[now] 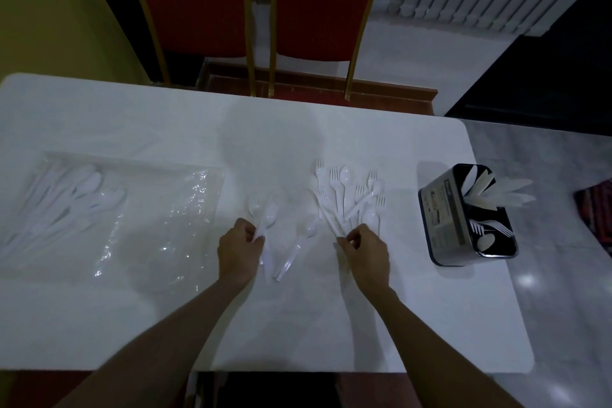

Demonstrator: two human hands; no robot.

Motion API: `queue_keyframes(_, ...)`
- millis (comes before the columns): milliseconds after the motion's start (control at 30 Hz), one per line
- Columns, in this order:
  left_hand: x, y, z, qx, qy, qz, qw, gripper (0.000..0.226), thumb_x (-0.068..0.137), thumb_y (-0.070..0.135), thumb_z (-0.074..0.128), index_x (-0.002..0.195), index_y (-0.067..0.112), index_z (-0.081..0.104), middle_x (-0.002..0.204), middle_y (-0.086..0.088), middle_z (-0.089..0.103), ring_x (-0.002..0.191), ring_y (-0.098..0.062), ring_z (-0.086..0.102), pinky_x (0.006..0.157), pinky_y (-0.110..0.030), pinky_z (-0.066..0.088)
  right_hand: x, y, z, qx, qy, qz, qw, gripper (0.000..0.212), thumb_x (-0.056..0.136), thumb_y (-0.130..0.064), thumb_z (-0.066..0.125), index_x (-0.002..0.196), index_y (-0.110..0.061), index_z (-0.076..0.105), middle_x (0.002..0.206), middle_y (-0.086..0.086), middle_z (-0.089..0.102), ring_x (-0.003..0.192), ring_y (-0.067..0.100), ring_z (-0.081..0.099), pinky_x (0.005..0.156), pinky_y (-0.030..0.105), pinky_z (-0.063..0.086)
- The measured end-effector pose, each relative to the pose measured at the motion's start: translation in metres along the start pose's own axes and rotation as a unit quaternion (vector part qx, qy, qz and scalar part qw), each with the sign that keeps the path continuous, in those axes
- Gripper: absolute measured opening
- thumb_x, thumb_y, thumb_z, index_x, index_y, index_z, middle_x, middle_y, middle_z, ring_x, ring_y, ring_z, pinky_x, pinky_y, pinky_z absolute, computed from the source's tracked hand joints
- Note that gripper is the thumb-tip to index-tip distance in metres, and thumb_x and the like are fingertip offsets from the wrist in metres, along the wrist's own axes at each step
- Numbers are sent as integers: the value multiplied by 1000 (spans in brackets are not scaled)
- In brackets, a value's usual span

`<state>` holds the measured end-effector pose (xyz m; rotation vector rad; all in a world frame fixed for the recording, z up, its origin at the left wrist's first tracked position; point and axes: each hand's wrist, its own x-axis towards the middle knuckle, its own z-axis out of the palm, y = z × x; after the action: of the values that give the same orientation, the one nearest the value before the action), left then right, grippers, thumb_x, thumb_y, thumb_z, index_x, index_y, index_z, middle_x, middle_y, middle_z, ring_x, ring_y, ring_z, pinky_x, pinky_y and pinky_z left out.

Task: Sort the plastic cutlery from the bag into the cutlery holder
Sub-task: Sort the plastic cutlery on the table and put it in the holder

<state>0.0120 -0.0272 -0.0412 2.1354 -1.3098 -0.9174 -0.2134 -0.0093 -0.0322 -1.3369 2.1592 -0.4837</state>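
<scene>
Pinching a white plastic fork and spoon pair [267, 216] by the handles with left hand [239, 247], fingers curled. Pinching handle ends of fanned pile of white plastic forks and spoons [347, 190] with right hand [366, 250], mid-table. Lying between the hands: single translucent plastic spoon [298, 243]. Sitting flat by left edge of white rectangular table [331, 325]: crinkled clear plastic bag [159, 209], more white cutlery inside. Standing near right edge: black-and-silver box cutlery holder [443, 219], white knives, forks and a spoon sticking out.
</scene>
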Motion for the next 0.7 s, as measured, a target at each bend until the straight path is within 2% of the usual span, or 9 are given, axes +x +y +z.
queue_keyframes(100,-7,7,6,-69,-40,-24,997,17,73,15,76,81,10,62,69,5,63,66,-12,61,62,-20,43,-9,-16,12,-2,-78,-23,997,25,88,-39,67,82,-15,61,77,-3,63,71,13,58,62,23,44)
queue_keyframes(167,-9,10,10,-90,-54,-35,994,19,73,16,78,83,11,63,69,7,63,65,-6,59,59,-13,40,-13,-27,23,-22,-120,-24,992,33,86,-48,65,82,-15,62,74,-4,61,69,12,56,60,23,41)
queue_keyframes(333,-6,7,7,-103,8,-84,991,20,78,21,73,92,10,64,80,-2,66,74,-17,60,68,-22,41,-18,-45,52,-38,-137,18,990,47,81,-63,62,78,-18,48,62,-7,46,55,8,44,49,20,29)
queue_keyframes(433,-1,0,-2,-93,31,-84,992,21,78,19,74,93,8,65,81,-3,65,75,-17,58,73,-23,40,-14,-46,57,-25,-143,41,989,38,82,-51,66,73,-18,50,63,-5,50,56,10,48,51,21,34)
queue_keyframes(567,0,-10,-10,-88,33,-95,991,23,77,18,75,94,6,65,82,-6,67,74,-18,58,71,-23,40,-7,-41,48,3,-145,70,987,36,83,-27,67,54,-17,49,48,-5,44,44,7,40,52,22,36)
queue_keyframes(700,-3,-12,-12,-94,24,-90,991,22,78,16,75,93,4,65,80,-4,64,73,-16,57,62,-18,36,-6,-38,39,8,-116,75,990,25,85,-22,64,63,-18,52,59,-5,51,59,10,51,60,24,42)
